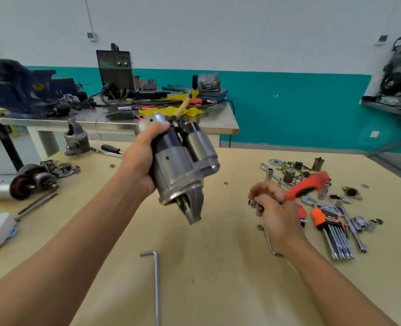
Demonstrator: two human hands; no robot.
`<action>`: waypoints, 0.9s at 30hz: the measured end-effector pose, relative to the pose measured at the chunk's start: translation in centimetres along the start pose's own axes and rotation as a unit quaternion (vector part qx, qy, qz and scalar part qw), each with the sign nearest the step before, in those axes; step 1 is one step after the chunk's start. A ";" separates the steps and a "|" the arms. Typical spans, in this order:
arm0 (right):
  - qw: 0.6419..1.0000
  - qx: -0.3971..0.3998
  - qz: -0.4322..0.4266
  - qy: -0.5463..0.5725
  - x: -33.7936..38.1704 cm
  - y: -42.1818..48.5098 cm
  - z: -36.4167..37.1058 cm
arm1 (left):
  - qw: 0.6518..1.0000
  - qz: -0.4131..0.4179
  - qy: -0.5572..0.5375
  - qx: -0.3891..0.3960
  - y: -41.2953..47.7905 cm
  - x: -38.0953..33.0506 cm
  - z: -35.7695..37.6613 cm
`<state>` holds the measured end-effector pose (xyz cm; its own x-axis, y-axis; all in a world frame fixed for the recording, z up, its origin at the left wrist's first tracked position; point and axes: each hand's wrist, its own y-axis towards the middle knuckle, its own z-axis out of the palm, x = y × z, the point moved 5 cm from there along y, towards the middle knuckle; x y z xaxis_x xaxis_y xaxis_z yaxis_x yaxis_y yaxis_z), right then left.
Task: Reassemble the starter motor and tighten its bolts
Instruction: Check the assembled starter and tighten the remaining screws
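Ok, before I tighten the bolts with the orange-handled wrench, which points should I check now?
1. The left hand grips the starter motor: ok, its fingers wrap the body.
2. The right hand holds the orange-handled wrench: ok.
3. Wrench seated on a bolt: not ok, it is apart from the motor.
4. Motor rests on the table: not ok, it is held in the air.
5. All bolts in place: cannot tell, no bolt heads show plainly.

Grey-and-black starter motor (183,161), orange-handled wrench (306,185), tan table (218,267), teal-banded wall (289,102)
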<state>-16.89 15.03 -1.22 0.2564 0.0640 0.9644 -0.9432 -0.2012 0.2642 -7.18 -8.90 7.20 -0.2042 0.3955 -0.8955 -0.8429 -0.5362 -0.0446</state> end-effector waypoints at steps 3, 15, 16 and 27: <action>0.999 0.009 0.035 -0.030 -0.4 0.1 -0.1 | 1.000 0.015 -0.004 -0.003 -0.3 1.9 -1.2; 0.860 0.086 -0.022 -0.502 -1.1 -0.3 4.0 | 0.965 0.243 0.088 -0.031 0.3 0.5 -4.6; 0.840 0.082 -0.030 -0.536 -0.8 -0.2 4.3 | 0.960 0.257 0.107 -0.042 0.2 0.5 -4.7; 0.716 0.202 -0.068 -0.665 0.9 3.4 8.7 | 0.917 0.326 0.228 -0.013 -1.2 0.1 -2.7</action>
<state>-18.06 5.91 0.59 0.5671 -0.8235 0.0152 -0.8218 -0.5644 0.0783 -4.84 -10.20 5.97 -0.4258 -0.3656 -0.8276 -0.6022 -0.5681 0.5608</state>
